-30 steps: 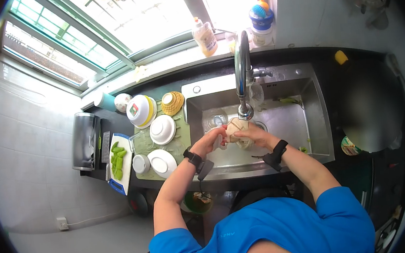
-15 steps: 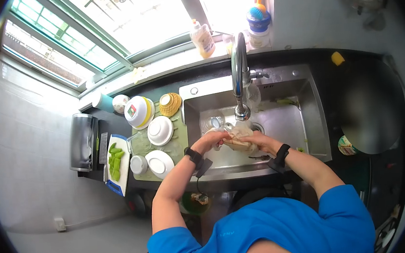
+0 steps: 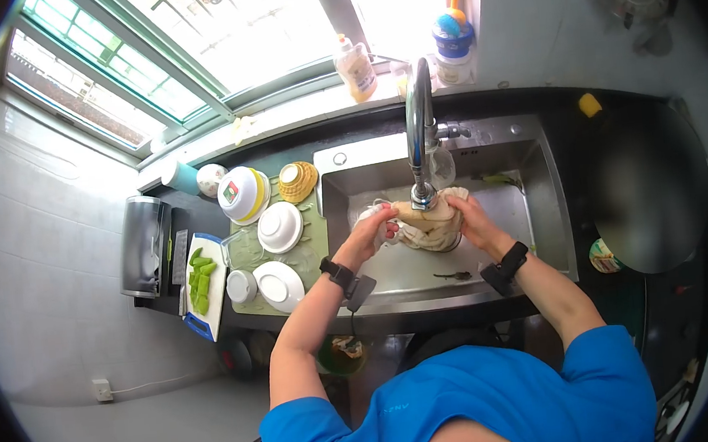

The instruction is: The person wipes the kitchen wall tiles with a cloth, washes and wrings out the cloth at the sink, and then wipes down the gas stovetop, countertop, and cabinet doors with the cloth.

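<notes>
A wet, cream-coloured cloth (image 3: 429,229) is stretched between my two hands below the faucet (image 3: 424,195), over the steel sink (image 3: 385,281). My left hand (image 3: 372,229) grips its left end, with a bunched whitish part around the fingers. The right end is pinched in my right hand (image 3: 476,222). The cloth's middle hangs in folds over the drain area. A small dark scrap (image 3: 453,276) lies on the sink floor, and a green scrap (image 3: 499,180) is near the back right corner.
Upturned bowls (image 3: 280,228) and a plate (image 3: 280,287) stand on a green mat left of the sink. Beyond them, a cutting board (image 3: 218,298) holds green vegetable pieces (image 3: 202,283). A soap bottle (image 3: 355,71) is on the sill. A large round lid (image 3: 652,186) sits at the right.
The cloth was bunched between my hands and is now spread wider. My right hand has moved up and to the right, and my left hand slightly up.
</notes>
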Demonstrator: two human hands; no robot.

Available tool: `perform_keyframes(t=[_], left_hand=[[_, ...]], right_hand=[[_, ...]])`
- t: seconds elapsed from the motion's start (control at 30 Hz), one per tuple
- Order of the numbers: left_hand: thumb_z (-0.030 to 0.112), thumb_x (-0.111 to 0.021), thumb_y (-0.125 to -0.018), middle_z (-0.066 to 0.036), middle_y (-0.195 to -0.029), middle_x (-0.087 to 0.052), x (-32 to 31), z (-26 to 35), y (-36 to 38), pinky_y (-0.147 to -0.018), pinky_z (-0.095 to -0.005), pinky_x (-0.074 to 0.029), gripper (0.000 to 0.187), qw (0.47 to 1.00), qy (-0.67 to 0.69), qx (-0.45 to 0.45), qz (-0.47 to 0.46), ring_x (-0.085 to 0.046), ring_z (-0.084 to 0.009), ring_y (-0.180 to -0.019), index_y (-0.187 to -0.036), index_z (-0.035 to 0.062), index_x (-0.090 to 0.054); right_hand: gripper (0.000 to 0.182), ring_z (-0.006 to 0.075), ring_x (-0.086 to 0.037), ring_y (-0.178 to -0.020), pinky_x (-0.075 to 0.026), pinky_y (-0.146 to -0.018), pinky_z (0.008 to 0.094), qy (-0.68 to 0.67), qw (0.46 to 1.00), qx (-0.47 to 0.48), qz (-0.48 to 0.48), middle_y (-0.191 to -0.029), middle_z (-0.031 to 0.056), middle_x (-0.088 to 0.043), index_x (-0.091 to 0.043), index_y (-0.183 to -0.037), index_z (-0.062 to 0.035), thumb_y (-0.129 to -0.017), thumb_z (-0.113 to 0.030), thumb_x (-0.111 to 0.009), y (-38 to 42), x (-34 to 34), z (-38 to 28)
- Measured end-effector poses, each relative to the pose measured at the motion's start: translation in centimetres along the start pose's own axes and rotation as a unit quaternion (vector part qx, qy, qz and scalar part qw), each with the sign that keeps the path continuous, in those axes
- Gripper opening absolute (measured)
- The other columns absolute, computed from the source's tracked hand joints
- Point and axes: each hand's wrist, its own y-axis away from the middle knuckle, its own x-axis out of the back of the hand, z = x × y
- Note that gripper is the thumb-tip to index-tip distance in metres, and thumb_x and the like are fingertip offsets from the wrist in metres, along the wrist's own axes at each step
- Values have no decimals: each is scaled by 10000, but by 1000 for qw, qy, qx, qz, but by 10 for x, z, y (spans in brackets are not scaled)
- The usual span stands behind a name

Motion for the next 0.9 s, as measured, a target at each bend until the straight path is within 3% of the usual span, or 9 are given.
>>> perform_keyframes(t=[0.13,0.27,0.33,0.4,0.47,0.53,0.6,0.73,0.9], left_hand=[[181,-674,-913,16,-865,-584,-5,1,-3,-552,-224,-415,160,999,-16,0,-39,-558,-75,-677,-1008,116,-563],[160,-659,-923,32,-848,-585,-6,-1,-6,-550,-208,-406,143,995,-95,-10,-19,-547,-54,-657,-1034,108,-584],[150,-652,-927,37,-847,-592,-8,7,-6,-548,-199,-403,151,992,-128,-12,-13,-543,-45,-652,-1056,102,-593],[133,-642,-930,47,-853,-612,-7,10,-6,-545,-179,-402,220,993,-117,-29,-11,-541,-28,-645,-1142,83,-612],[128,-645,-926,50,-855,-628,-9,9,-1,-546,-168,-406,289,993,-103,-36,-38,-547,-22,-648,-1208,74,-611],[118,-647,-920,53,-845,-629,-25,21,10,-547,-168,-410,312,987,-159,-15,-37,-553,-20,-652,-1227,71,-611],[104,-645,-912,53,-837,-623,-20,23,12,-544,-168,-410,297,987,-155,-14,-45,-541,-22,-636,-1204,62,-609],[114,-679,-874,45,-826,-606,0,15,14,-548,-169,-402,293,989,-136,-49,-1,-506,-28,-631,-1149,49,-602],[195,-756,-809,-15,-913,-642,17,-7,-5,-575,-246,-425,390,948,-298,-113,23,-552,-65,-720,-1112,16,-589]], right_hand=[[182,165,-649,-962,-541,-846,327,-3,1000,8,9,-1035,41,-669,-616,-1103,-77,-929,-73,-562,14,-23,-27],[178,167,-651,-972,-550,-837,336,24,999,-12,36,-1039,40,-671,-614,-1109,-75,-936,-88,-573,8,-3,6],[296,159,-630,-1106,-520,-936,321,67,997,-42,10,-1184,55,-653,-573,-1256,-50,-992,-184,-553,8,-1,14],[291,173,-648,-1075,-522,-932,328,49,997,-62,23,-1168,64,-663,-581,-1248,-46,-991,-182,-559,2,0,25],[308,195,-668,-1030,-529,-922,340,9,981,-196,-6,-1148,75,-672,-575,-1244,-30,-984,-196,-576,-13,1,46],[326,224,-681,-1000,-542,-910,369,17,985,-173,-5,-1124,88,-679,-571,-1232,-11,-974,-210,-587,-26,-7,63],[327,239,-677,-1018,-550,-910,393,-149,980,-121,-52,-1140,103,-672,-566,-1230,-14,-966,-206,-585,-37,-15,78],[322,269,-667,-1044,-536,-953,414,-102,987,-120,-15,-1181,118,-654,-545,-1258,-40,-961,-165,-558,-43,-28,79],[396,237,-602,-1174,-522,-973,440,-166,966,-176,-93,-1319,99,-577,-493,-1345,-87,-983,-241,-545,-34,-54,64]])
